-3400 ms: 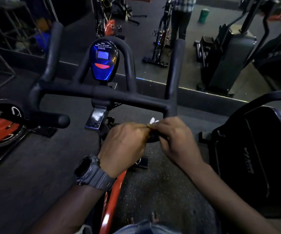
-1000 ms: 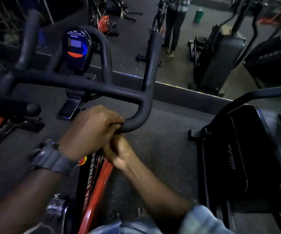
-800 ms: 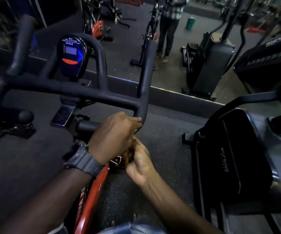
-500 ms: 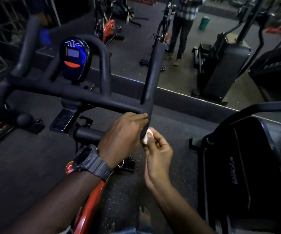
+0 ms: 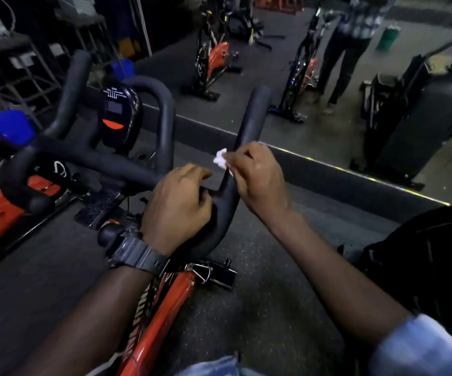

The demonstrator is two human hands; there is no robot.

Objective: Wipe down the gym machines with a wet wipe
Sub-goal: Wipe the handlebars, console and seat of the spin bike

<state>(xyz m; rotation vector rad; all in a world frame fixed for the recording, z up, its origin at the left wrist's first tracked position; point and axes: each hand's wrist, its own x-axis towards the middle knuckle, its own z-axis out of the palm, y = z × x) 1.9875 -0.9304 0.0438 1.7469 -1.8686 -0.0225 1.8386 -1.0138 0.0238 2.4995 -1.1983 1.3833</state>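
Head view: both hands work at the right end of a spin bike's handlebar.
Wipe: small white wad [image 5: 220,160], pinched in the right hand [image 5: 257,180], pressed to the left face of the right horn [image 5: 249,120] near its base.
Right grip: fingers curled round the horn, clenched on the wipe.
Horn axis: long and straight, running up and away from the grip toward its rounded tip, leaning slightly right.
Direction of unwiped length: judged to lie ahead of the wipe, along that axis toward the tip; the stroke probably slides forward and up.
Left hand [image 5: 177,204]: grasping the bend [image 5: 224,213] just below the wipe, nearer the body, likely steadying the bar.
Nearer hand: right, already on the horn; left sits just behind it.
Crossbar [image 5: 89,158]: runs left from the bend toward the console [image 5: 117,118].
Beyond: red frame [image 5: 162,308] under the wrists, dark floor [image 5: 273,308], more machines in the background.
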